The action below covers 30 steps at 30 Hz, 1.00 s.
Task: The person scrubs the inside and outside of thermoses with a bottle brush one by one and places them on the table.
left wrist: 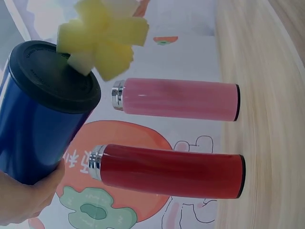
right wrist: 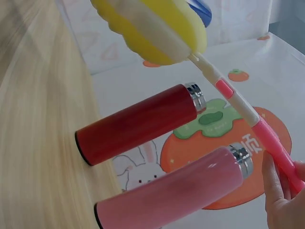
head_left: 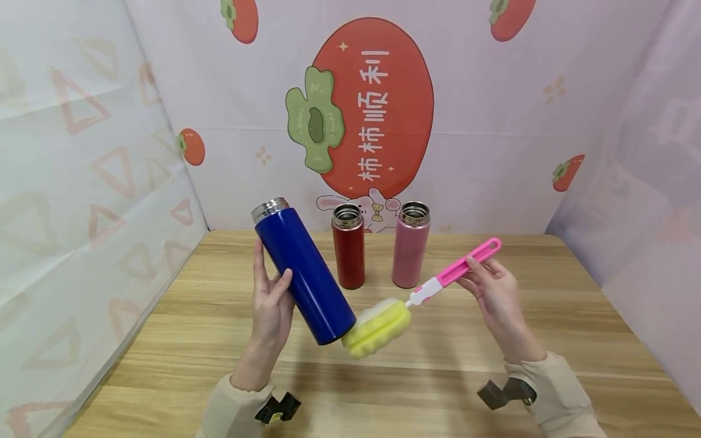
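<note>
- the blue bottle (head_left: 305, 274) is in the air above the worktop (head_left: 416, 395), tilted, its bare metal mouth (head_left: 271, 208) up and to the left, its black base (left wrist: 55, 76) down and to the right.
- the left grip (head_left: 274, 307) is closed round it, thumb across the front.
- the brush (head_left: 425, 293) has its yellow and white sponge (head_left: 379, 327) at that base, outside the bottle; whether it quite touches, i cannot tell.
- the right grip (head_left: 493, 292) pinches the pink handle (head_left: 457, 268) of the brush, narrow on it.
- i judge the brushing of the blue bottle to be under way, with the sponge at the bottom end; how much of the outside is done does not show, nor whether the inside is brushed.
- not yet done: bottle and brush are both off the worktop, neither set down.
- the red bottle (head_left: 349, 258) and pink bottle (head_left: 410, 255) stand upright behind, apart, mouths uncovered; neither is in hand, and whether either is finished cannot be told.
- beyond them hangs the printed backdrop (head_left: 482, 121).
</note>
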{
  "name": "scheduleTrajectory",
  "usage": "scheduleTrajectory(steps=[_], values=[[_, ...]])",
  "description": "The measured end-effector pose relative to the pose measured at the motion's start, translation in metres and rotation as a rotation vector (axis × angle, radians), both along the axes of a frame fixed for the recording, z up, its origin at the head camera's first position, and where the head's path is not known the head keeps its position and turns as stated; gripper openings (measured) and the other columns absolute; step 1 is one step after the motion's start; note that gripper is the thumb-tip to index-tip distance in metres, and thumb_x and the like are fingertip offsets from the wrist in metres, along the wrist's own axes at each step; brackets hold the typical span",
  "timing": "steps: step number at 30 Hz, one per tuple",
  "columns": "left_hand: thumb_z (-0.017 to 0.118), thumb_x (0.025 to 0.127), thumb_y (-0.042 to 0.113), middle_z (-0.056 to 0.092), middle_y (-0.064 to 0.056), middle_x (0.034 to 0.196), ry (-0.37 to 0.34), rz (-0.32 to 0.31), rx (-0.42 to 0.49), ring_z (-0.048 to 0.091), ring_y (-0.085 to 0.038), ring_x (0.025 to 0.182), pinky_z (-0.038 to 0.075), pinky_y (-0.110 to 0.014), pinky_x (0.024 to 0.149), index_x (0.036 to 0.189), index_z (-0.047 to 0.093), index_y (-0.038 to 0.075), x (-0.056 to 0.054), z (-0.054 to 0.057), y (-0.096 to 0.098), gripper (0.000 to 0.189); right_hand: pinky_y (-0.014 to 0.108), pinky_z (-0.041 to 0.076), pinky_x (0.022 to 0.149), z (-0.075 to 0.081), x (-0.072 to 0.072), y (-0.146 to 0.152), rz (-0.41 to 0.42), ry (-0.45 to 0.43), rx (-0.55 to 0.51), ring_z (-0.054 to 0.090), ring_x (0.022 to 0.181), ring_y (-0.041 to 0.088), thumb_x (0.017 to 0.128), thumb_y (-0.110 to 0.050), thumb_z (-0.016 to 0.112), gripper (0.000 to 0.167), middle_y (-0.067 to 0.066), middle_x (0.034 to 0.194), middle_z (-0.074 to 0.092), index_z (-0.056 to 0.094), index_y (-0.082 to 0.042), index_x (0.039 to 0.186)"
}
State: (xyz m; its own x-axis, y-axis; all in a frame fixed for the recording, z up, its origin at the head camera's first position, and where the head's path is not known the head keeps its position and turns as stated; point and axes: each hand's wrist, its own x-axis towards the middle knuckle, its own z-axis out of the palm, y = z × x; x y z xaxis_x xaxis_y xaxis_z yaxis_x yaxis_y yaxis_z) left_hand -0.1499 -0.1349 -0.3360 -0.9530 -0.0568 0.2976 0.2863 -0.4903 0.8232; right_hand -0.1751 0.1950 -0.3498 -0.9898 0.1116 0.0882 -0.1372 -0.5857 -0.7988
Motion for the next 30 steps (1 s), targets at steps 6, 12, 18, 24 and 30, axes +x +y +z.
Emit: scheduleTrajectory(steps=[6,12,18,24,30], values=[[0.035,0.093,0.001,0.032,-0.016,0.132,0.021,0.025,0.040,0.050,-0.021,0.107,0.043,-0.034,0.086,0.141,0.002,0.034,0.000,0.001,0.005,0.068,0.029,0.050,0.070,-0.005,0.001,-0.016,-0.024,-0.049,0.013,0.064,0.068,0.015,0.085,-0.003,0.056,0.004,0.005,0.073,0.065,0.059,-0.006,0.084],[0.039,0.092,0.000,0.036,-0.014,0.129,0.070,0.068,0.082,0.051,-0.020,0.105,0.044,-0.033,0.084,0.142,0.005,0.033,-0.001,0.000,0.009,0.069,0.029,0.050,0.070,-0.007,0.003,-0.026,-0.031,-0.099,0.019,0.064,0.068,0.014,0.085,-0.004,0.056,0.006,0.004,0.072,0.064,0.059,-0.007,0.081],[0.042,0.090,-0.001,0.041,-0.013,0.125,0.134,0.098,0.080,0.050,-0.019,0.106,0.044,-0.031,0.083,0.142,0.006,0.030,-0.003,-0.005,0.010,0.070,0.029,0.050,0.070,-0.007,0.008,-0.029,-0.037,-0.118,0.025,0.063,0.067,0.013,0.085,-0.005,0.055,0.006,0.003,0.072,0.064,0.058,-0.008,0.081],[0.041,0.090,-0.001,0.038,-0.014,0.127,0.112,0.122,0.050,0.049,-0.020,0.108,0.044,-0.031,0.085,0.142,0.004,0.030,-0.002,-0.005,0.008,0.071,0.029,0.051,0.069,-0.001,0.013,-0.024,-0.059,-0.073,0.000,0.063,0.067,0.013,0.085,-0.003,0.055,0.006,0.004,0.073,0.064,0.060,-0.007,0.083],[0.039,0.091,-0.001,0.035,-0.014,0.129,0.100,0.118,0.041,0.048,-0.020,0.108,0.044,-0.031,0.085,0.142,0.002,0.029,-0.001,-0.007,0.005,0.071,0.029,0.051,0.068,0.002,0.014,-0.010,-0.076,-0.024,-0.057,0.064,0.068,0.015,0.084,-0.001,0.055,0.005,0.007,0.074,0.065,0.060,-0.004,0.085]])
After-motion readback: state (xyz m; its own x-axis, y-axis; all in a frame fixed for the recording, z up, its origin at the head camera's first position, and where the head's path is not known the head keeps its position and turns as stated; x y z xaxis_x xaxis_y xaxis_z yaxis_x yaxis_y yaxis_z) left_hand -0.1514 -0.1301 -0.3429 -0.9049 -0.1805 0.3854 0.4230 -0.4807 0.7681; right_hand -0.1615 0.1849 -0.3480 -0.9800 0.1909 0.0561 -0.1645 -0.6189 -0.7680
